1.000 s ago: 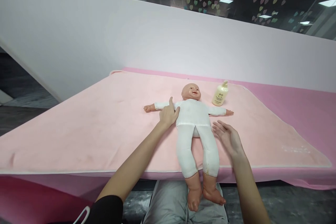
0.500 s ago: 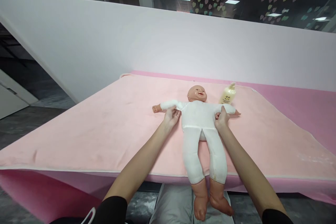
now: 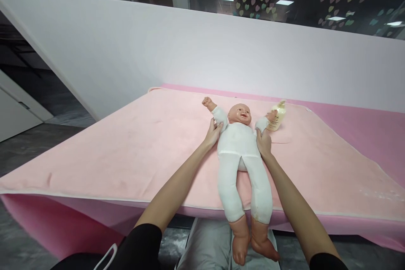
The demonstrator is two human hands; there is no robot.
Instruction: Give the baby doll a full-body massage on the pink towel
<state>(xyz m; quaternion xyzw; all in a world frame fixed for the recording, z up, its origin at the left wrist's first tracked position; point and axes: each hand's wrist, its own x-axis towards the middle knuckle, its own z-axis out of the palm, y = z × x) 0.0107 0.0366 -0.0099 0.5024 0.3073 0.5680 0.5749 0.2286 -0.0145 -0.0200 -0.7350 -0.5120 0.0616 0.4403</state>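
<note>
A baby doll with a white cloth body lies on its back, head away from me, its feet hanging past the near edge of the pink blanket. My left hand is closed around the doll's upper arm on the left side. On the other side, my right hand grips the other upper arm close to the shoulder. Both doll arms are raised and bent up beside its head. The doll's hand at the right overlaps a pale yellow pump bottle, which stands behind it; whether they touch I cannot tell.
A white wall rises behind the table, with dark glass above it. Pink table surface shows beyond the blanket at the right. My legs in grey trousers are under the near edge.
The doll's arms, stretched out sideways before, have swung up toward its head. Both my hands moved up slightly with them, keeping hold.
</note>
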